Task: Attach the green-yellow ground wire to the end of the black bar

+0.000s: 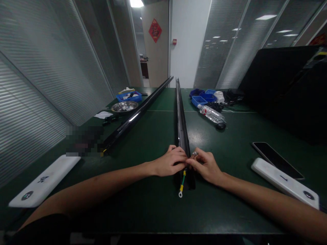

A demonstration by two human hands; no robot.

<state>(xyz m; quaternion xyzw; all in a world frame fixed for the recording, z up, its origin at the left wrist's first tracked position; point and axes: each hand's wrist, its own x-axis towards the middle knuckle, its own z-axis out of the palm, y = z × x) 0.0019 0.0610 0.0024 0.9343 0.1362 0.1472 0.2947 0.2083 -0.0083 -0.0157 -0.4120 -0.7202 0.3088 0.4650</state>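
A long black rail [182, 126] runs away from me down the middle of the table. My left hand [173, 160] is closed over its near end, fingers curled across it. Close by on the right, my right hand [206, 167] has thumb and fingers pinched together at the same end. A small shiny metal piece [195, 153] shows at the right fingers; whether it is a ring or a part I cannot tell. Below the hands a short green-and-yellow wire [182, 183] with a ring terminal [180, 194] sticks out from the rail's end.
A second black rail [138, 114] lies to the left. Beyond it are a metal bowl [124, 106] and a blue basket [129, 97]. At right are blue trays [199, 101], a plastic bottle [212, 114], a phone [277, 160] and a white device [284, 182]. Another white device [46, 180] lies left.
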